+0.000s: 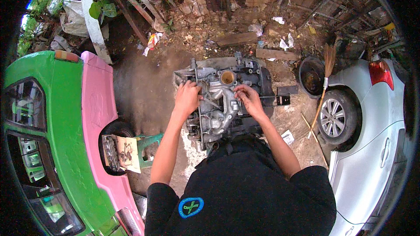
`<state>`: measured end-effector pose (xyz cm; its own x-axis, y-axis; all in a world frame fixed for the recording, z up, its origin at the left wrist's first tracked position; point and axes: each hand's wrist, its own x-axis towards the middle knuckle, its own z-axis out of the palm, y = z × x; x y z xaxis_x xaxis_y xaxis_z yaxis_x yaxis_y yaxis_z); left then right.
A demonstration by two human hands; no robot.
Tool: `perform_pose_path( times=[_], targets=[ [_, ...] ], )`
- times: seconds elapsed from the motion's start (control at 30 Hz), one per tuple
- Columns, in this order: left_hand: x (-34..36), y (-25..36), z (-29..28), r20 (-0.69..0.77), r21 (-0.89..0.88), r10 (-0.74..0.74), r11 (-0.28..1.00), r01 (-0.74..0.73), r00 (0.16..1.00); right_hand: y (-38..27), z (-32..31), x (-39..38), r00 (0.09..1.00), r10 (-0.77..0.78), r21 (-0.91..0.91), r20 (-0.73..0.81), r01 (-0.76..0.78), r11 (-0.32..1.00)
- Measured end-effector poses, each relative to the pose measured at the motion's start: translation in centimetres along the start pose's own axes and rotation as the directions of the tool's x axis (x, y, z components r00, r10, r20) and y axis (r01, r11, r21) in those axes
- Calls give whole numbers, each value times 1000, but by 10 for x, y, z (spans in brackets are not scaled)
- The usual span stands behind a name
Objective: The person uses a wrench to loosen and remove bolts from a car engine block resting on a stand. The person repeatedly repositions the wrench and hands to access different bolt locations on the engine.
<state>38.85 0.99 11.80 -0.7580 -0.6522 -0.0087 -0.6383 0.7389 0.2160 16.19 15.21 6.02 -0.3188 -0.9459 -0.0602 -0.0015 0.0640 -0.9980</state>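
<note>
A grey metal engine (245, 70) sits in front of me, with a curved intake manifold (228, 107) on its upper side. At the engine's left edge my left hand (187, 98) is closed, its fingers curled down among the metal parts. A thin metal bar (212, 103) lies just right of that thumb; whether the hand grips it is unclear. My right hand (248, 99) is beside the manifold's right side, fingers bent and thumb drawn in. Anything between those fingertips is too small to make out. A round brownish opening (227, 77) shows between and beyond the hands.
A green and pink car (98, 91) stands at left, a silver car (372, 113) at right. Near the pink side, a green stool (151, 148) is beside a metal part and a stained sheet (128, 153). A broom (324, 85) leans by a loose tire (311, 76). Litter and planks (278, 54) lie beyond.
</note>
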Motion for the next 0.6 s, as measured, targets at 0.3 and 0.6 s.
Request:
perform_pose_path(
  times=[0.3,0.6],
  targets=[
    [38,-25,5,-23,-78,302,950,-303,953,4,-1,0,1000,-16,8,2,16,1000],
    [31,-28,-5,-137,-270,272,915,-300,953,1,-1,-3,1000,-5,1,-1,5,1000]
  ],
)
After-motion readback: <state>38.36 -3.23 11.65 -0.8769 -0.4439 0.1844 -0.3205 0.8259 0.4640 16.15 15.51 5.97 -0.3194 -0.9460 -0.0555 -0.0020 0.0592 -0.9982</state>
